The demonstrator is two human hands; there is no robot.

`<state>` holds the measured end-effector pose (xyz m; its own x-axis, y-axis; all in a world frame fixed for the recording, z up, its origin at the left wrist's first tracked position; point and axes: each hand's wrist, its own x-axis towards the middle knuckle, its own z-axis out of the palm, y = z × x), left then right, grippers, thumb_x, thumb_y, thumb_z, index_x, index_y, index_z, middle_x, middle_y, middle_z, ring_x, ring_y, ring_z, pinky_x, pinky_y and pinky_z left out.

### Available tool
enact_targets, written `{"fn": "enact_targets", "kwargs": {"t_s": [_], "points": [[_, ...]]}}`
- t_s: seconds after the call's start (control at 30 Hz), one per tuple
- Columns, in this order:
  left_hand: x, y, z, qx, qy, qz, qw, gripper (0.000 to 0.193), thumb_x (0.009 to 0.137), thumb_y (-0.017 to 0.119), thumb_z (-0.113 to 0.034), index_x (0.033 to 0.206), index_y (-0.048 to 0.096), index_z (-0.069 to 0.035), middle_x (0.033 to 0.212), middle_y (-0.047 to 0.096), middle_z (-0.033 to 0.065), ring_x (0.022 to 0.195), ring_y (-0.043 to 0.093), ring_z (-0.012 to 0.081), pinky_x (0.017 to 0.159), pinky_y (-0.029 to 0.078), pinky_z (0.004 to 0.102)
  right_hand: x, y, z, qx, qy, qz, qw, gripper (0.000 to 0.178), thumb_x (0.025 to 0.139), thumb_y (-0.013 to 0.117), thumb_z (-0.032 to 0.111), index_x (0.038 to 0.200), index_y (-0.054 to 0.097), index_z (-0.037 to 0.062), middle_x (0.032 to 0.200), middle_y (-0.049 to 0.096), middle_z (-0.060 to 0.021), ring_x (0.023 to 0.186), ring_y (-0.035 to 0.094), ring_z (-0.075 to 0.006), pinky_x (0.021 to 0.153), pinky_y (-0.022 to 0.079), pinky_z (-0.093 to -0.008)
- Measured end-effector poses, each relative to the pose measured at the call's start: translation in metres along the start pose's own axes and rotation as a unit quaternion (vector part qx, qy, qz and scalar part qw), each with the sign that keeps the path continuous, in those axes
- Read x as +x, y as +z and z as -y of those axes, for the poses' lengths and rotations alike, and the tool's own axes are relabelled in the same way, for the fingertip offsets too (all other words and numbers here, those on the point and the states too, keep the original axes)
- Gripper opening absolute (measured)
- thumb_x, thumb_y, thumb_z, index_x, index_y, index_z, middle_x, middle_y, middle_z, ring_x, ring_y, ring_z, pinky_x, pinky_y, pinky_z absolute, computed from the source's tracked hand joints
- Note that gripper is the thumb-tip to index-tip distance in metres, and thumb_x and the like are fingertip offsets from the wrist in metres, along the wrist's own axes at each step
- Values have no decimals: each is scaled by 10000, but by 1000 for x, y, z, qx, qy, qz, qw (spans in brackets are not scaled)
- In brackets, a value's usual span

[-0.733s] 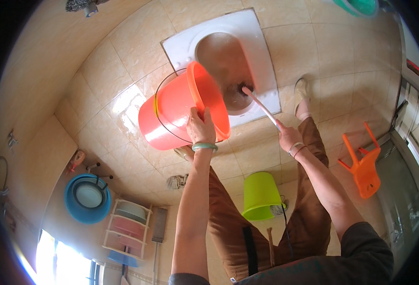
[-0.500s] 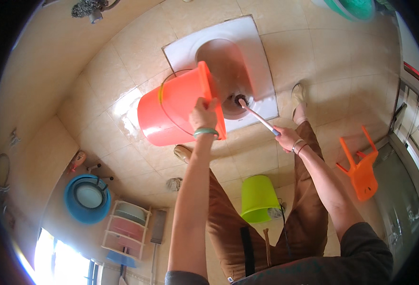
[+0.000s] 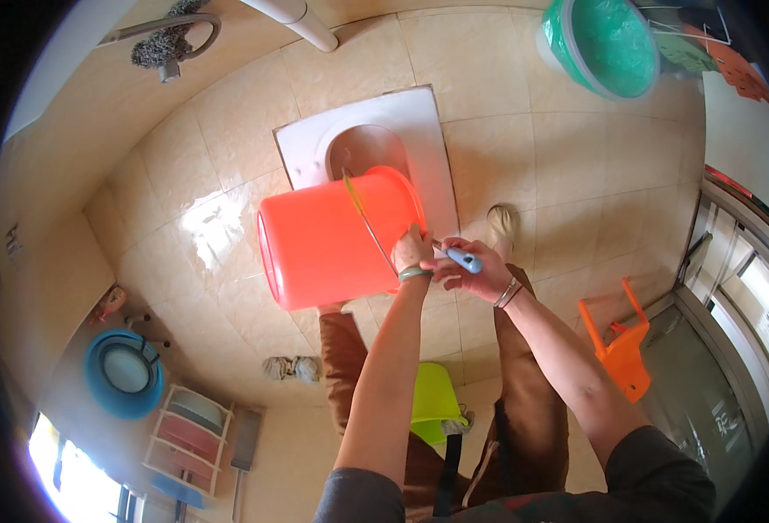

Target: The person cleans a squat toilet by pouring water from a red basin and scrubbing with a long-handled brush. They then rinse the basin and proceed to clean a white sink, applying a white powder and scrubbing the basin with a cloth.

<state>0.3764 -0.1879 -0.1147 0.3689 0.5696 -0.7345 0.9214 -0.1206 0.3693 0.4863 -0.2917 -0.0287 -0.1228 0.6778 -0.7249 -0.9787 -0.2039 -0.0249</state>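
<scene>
My left hand (image 3: 411,249) is closed on the rim of a large red bucket (image 3: 328,240). The bucket lies tipped sideways with its mouth to the right, covering the near part of a white squat toilet (image 3: 432,126) set in the floor. Its wire handle, with a yellow grip, hangs across its side. In my right hand (image 3: 482,272), close beside the left, is a toilet brush (image 3: 464,260) held by its blue-ended handle, some fingers spread. The handle points toward the bucket's mouth; the brush head is hidden.
A bin with a green liner (image 3: 611,52) stands far right. An orange stool (image 3: 618,353) is at the right by the glass door. Between my legs sits a lime-green bucket (image 3: 432,397). Blue basins (image 3: 125,373) and a shelf rack (image 3: 191,440) are at the left. Wet tiles (image 3: 214,228) shine.
The brush has come out of the toilet bowl and up to the bucket's mouth. My hands are now close together. The bucket's mouth has turned farther from view, and the whole view has shifted.
</scene>
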Motion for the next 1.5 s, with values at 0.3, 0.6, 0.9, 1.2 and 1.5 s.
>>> {"fn": "enact_targets", "kwargs": {"t_s": [0.3, 0.6, 0.9, 1.2, 1.5], "points": [[15, -78, 12, -140, 8, -44, 989, 331, 758, 690, -369, 766, 630, -44, 670, 632, 145, 646, 634, 314, 594, 486, 409, 59, 67, 28, -482, -32, -202, 852, 321, 919, 549, 392, 1104, 559, 129, 1096, 649, -94, 951, 609, -137, 628, 478, -282], [32, -199, 70, -179, -38, -127, 975, 354, 754, 692, -342, 792, 607, -1, 665, 611, 134, 641, 615, 264, 603, 482, 383, 115, 148, 30, -637, -374, -246, 628, 221, 942, 521, 241, 934, 558, 23, 790, 635, -102, 635, 602, -254, 615, 479, -348], [23, -279, 134, -364, -12, -229, 903, 303, 771, 740, -244, 791, 557, -4, 819, 612, 84, 618, 559, 135, 528, 494, 303, 112, 185, 161, -580, -399, -256, 663, 88, 833, 612, 114, 833, 630, 28, 700, 634, -32, 649, 572, -66, 601, 469, -234], [12, -249, 153, -647, -83, -247, 717, 226, 855, 636, -163, 1026, 544, -47, 977, 625, 66, 791, 642, 167, 618, 579, 312, 129, 136, 201, -688, -452, -188, 536, 96, 775, 583, -19, 820, 601, 64, 797, 571, -68, 883, 581, -186, 799, 438, -260], [19, -229, 178, -740, -95, -264, 612, 354, 848, 648, -178, 1160, 503, -91, 1099, 599, 58, 936, 619, 207, 754, 560, 367, 181, 101, 192, -744, -292, -69, 598, 76, 767, 546, -8, 761, 561, 66, 778, 561, -33, 930, 576, -160, 720, 455, -287]]}}
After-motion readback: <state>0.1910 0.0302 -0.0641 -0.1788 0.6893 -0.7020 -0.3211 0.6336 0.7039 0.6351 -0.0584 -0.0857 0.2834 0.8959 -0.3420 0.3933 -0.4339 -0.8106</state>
